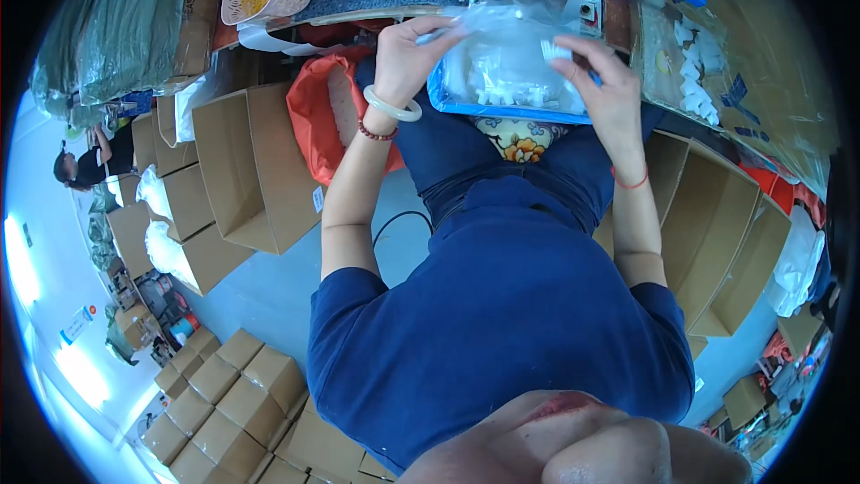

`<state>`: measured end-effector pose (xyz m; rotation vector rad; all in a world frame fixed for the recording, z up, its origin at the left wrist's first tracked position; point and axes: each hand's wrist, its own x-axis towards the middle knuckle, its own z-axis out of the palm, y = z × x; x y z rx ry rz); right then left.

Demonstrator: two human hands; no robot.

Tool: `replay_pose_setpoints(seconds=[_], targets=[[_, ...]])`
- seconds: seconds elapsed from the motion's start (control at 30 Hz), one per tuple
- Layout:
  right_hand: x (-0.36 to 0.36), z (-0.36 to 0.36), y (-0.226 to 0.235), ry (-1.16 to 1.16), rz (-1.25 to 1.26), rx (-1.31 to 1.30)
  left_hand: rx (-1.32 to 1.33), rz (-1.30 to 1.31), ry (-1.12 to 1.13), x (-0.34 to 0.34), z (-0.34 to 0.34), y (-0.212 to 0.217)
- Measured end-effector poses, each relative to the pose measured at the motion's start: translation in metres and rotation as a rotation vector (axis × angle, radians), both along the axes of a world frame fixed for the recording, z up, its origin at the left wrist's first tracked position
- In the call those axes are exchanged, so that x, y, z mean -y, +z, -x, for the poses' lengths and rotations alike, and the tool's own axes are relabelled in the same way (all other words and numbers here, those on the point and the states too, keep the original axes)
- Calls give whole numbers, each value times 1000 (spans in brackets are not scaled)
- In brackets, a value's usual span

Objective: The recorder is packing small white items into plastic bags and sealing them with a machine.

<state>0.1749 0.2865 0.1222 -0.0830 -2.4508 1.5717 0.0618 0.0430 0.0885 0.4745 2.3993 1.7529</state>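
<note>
Both hands' fingers pinch a clear bag [506, 58]; open cardboard boxes [246, 166] flank them.

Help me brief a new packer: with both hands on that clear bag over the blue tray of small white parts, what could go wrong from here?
1. The clear plastic bag is pinched only at its edges by the left hand and right hand; it might slip and spill white parts.
2. The blue tray rests on the lap, apparently unsupported; a knee shift could tip it.
3. Dropped parts could land in the open cardboard boxes alongside.
</note>
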Motion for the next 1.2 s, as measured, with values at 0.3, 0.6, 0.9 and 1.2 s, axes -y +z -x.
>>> replay_pose_setpoints(seconds=[0.3, 0.6, 0.9, 1.2], targets=[[-18, 28, 52, 263, -411, -244, 221, -33, -286, -26, -19, 29], [-54, 44, 6, 35, -358, 153, 1013, -562, -350, -51, 7, -38], [-139, 42, -89, -512, -1108, -85, 871, -434, -332, -67, 24, -48], [-134, 35, -74, -538, -517, -52, -749, 687, -65, 18, 100, -100]])
